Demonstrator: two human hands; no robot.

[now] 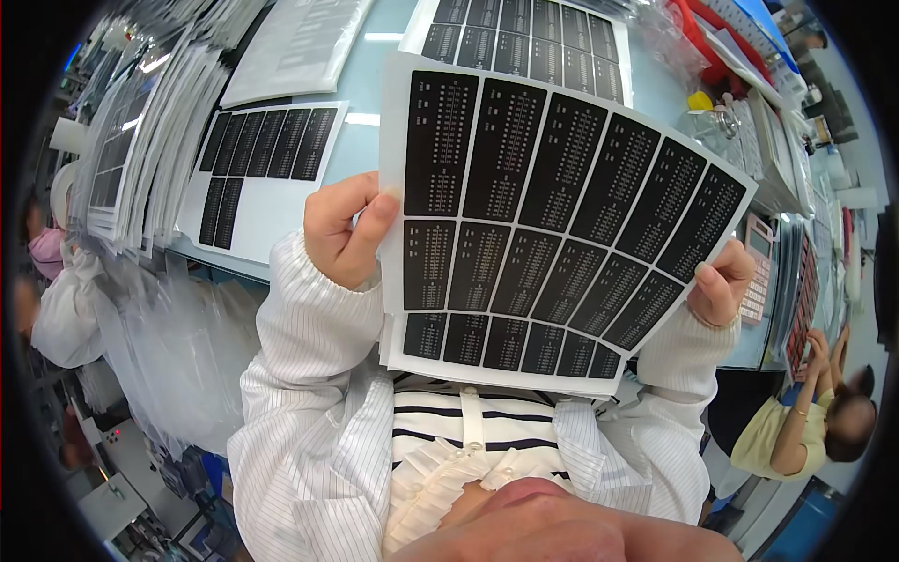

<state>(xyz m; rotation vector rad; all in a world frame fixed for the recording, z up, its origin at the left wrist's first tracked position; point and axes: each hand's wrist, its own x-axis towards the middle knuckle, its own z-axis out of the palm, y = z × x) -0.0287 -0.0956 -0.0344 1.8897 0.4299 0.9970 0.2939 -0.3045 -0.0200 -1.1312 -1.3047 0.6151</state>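
A white sheet of black rectangular labels is held up before me, tilted, with two rows of labels facing me. My left hand pinches its left edge between thumb and fingers. At the right edge, my right hand grips the same sheet with the thumb on the near face. Below the held sheet's lower edge shows another label sheet, close against my clothing; what supports it is hidden. Beyond the held one, a further label sheet lies on the table.
A partly used label sheet lies on the light blue table, left. Stacked plastic-sleeved sheets stand farther left, near a clear bag. A pink calculator is on the right, where another person works.
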